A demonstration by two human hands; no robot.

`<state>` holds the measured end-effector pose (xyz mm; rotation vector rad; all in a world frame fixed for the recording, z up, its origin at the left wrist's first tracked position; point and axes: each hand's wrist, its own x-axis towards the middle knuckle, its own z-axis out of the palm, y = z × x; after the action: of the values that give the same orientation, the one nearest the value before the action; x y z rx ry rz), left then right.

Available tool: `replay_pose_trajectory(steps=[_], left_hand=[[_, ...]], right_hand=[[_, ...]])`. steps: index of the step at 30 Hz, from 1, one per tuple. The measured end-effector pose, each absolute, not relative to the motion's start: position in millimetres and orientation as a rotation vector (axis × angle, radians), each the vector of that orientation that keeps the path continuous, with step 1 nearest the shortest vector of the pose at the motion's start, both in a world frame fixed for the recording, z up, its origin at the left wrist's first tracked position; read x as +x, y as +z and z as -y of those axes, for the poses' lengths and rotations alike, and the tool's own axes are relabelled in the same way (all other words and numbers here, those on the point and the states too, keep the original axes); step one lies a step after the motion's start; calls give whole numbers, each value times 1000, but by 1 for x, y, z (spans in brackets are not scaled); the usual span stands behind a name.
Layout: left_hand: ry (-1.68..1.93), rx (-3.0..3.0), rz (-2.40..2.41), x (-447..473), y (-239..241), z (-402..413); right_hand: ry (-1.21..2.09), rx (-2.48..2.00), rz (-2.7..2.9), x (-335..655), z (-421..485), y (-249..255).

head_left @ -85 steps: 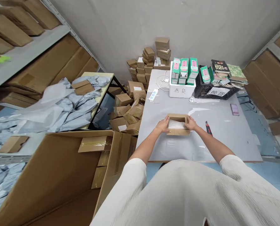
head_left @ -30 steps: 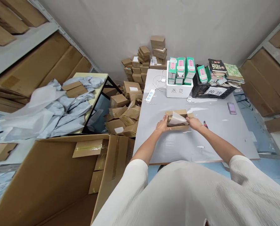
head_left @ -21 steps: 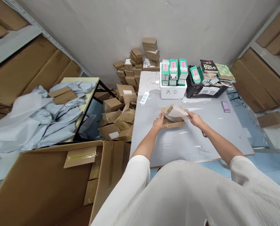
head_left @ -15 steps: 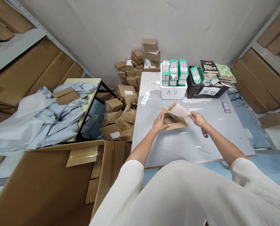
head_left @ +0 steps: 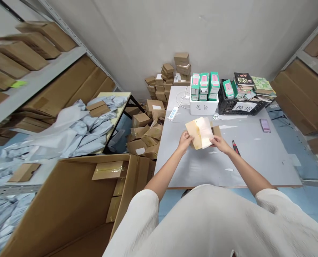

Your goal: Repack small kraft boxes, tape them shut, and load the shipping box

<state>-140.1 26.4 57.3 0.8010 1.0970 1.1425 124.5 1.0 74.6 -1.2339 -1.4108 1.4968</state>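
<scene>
Both my hands hold a thin, opened-out booklet (head_left: 206,132), tan on its left side and whitish on its right, above the grey table. My left hand (head_left: 185,140) pinches the left edge of its tan side. At the lower right, my right hand (head_left: 219,142) grips the whitish side with thumb and fingers. Behind the booklet, a small cardboard box (head_left: 216,130) is mostly hidden; only a brown part shows at the right. A red and black utility knife (head_left: 236,147) lies on the table just right of my right hand.
Beyond the booklet stand a white bin (head_left: 203,107) of green boxes and a black crate (head_left: 225,105) with books. A power strip (head_left: 173,113) lies at the left, a phone-like purple object (head_left: 265,125) at the right. A large open carton (head_left: 75,192) stands left of the table (head_left: 255,164).
The booklet has come up from the open cardboard box and now lies spread between both hands. My left hand has left the box for the booklet's edge. The view has shifted left.
</scene>
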Motion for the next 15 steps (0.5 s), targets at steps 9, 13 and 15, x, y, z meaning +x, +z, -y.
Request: replay_pose_trajectory(steps=[9, 13, 15], left_hand=[[1254, 871, -1046, -144, 83, -18], [1223, 847, -1039, -140, 91, -12], [1139, 724, -1013, -139, 91, -9]], right_hand=[[1290, -1218, 1551, 122, -2, 72], [934, -1307, 1656, 123, -7, 82], [779, -1296, 1703, 126, -9, 85]])
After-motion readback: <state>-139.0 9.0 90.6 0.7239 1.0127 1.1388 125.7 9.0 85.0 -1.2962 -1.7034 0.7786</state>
